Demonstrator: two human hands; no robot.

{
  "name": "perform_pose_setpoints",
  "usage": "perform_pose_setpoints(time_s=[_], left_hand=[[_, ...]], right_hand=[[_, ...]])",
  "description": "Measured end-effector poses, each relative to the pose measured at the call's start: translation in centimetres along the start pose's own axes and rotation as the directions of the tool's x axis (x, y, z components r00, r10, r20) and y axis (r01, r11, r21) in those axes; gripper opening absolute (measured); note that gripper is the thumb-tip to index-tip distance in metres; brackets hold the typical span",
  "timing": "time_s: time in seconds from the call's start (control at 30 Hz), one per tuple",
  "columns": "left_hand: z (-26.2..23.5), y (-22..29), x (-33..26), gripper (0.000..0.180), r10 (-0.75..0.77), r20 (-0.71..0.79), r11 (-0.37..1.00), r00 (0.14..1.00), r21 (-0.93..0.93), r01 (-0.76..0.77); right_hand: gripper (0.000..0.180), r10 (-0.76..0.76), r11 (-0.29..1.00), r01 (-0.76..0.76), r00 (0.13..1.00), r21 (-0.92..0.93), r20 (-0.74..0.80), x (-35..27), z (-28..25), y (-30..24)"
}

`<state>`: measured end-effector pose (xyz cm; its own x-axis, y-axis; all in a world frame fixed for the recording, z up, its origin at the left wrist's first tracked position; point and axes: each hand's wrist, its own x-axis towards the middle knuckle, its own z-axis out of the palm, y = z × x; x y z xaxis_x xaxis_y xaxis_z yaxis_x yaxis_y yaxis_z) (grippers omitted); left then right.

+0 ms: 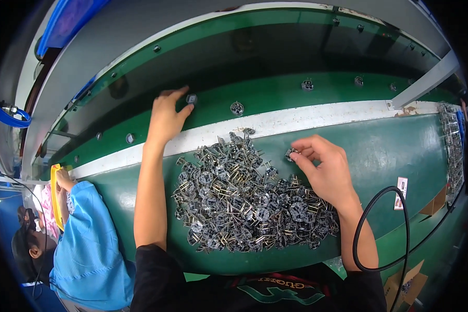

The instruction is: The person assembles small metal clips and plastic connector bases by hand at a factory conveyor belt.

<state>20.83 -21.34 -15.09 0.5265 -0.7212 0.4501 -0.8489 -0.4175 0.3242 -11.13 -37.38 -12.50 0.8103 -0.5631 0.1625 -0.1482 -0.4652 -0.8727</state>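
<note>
My left hand (166, 115) reaches over the green belt (275, 92) with thumb and fingers apart. Just beyond their tips is a small grey part (191, 99); whether they touch it I cannot tell. Over the near table, my right hand (325, 167) pinches a small dark part with metal bits (290, 154) between thumb and fingers. Below and between my arms lies a big heap of small round parts with metal pins (239, 203).
More parts sit spaced along the belt, among them a round one (236, 108). A white rail (275, 122) divides belt from table. A black cable (356, 234) loops at the right, near a small white label (400, 193). On the left, a person in blue (91, 249) holds a yellow tray (54, 200).
</note>
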Motion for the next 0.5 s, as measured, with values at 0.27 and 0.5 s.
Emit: perform_pose_setpoints(time_s=[0.27, 0.5], left_hand=[[-0.8, 2.8, 1.2, 0.034, -0.299, 0.321, 0.691, 0.899, -0.576, 0.436], [-3.0, 11.0, -0.7, 0.038, -0.179, 0.382, 0.110, 0.907, -0.908, 0.404]], right_hand=[[0.015, -0.236, 0.969, 0.242, 0.965, 0.043, -0.112, 0.5, 0.3, -1.0], [0.016, -0.216, 0.954, 0.251, 0.955, 0.164, -0.205, -1.0, 0.3, -2.7]])
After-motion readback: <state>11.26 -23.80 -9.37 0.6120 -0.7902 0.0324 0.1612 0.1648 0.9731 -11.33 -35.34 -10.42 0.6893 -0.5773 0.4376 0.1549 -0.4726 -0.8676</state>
